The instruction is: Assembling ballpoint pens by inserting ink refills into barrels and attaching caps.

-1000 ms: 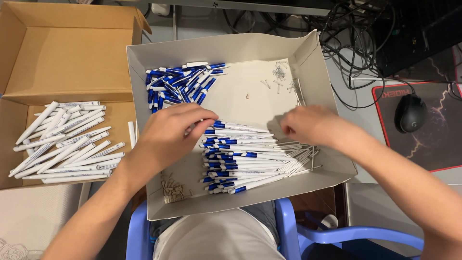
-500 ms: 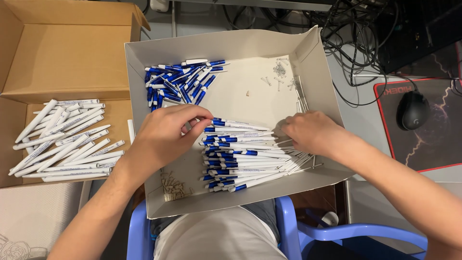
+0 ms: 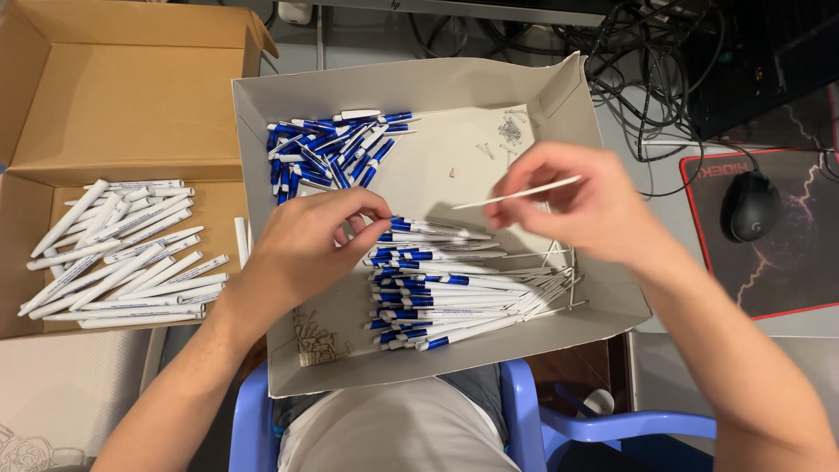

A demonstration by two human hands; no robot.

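A grey cardboard tray (image 3: 419, 96) rests on my lap. In it lies a pile of white pens with blue ends (image 3: 454, 288), and a heap of blue pen caps (image 3: 328, 153) fills its far left corner. My left hand (image 3: 306, 249) pinches at the left end of the pen pile, fingertips on a blue tip. My right hand (image 3: 585, 205) is raised above the tray and holds a thin white refill (image 3: 516, 192) between thumb and fingers, pointing left. Thin refills (image 3: 551, 271) lie along the pile's right side.
An open brown cardboard box (image 3: 122, 157) on the left holds several white pen barrels (image 3: 122, 253). Small springs (image 3: 316, 341) lie in the tray's near left corner. A black mouse (image 3: 750, 205) sits on a mouse pad at right, with cables behind. A blue plastic chair (image 3: 559, 424) is below.
My right hand has lifted off the pen pile and now holds a thin white refill above the tray. My left hand stays at the pile's left end.
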